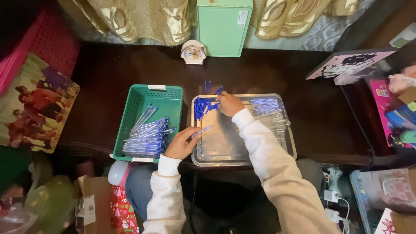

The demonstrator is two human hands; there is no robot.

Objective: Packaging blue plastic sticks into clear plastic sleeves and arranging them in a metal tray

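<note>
Left hand: We see our left hand at the front left corner of the metal tray, fingers curled round one clear pen with a blue tip, which slants up and right over the tray's floor.

Right hand: Our right hand lies over the tray's back left part, fingers bent down onto the pile of blue caps. It touches the caps; we cannot tell whether it has one pinched.

Blue caps: Most are heaped in the tray's back left corner. A few loose caps lie on the table just behind the tray's back rim.

Uncapped pens: A loose heap of clear pen bodies lies in the tray's back right part, apart from the right hand.

Metal tray: Shiny, rectangular, with a low rim, it sits on the dark table right in front of us, its middle bare.

Green basket: A slotted green basket stands just left of the tray, nearly touching it. Inside, a stack of capped pens lies toward its front, blue caps pointing toward the tray.

Clock: A small white clock stands well behind the tray, at the table's far edge.

Green box: A mint-green box stands behind the tray, just right of the clock.

Poster: A printed picture with figures lies far left of the tray, beyond the basket.

Pink card: A pink and black printed card lies well to the right of the tray and behind it.
</note>
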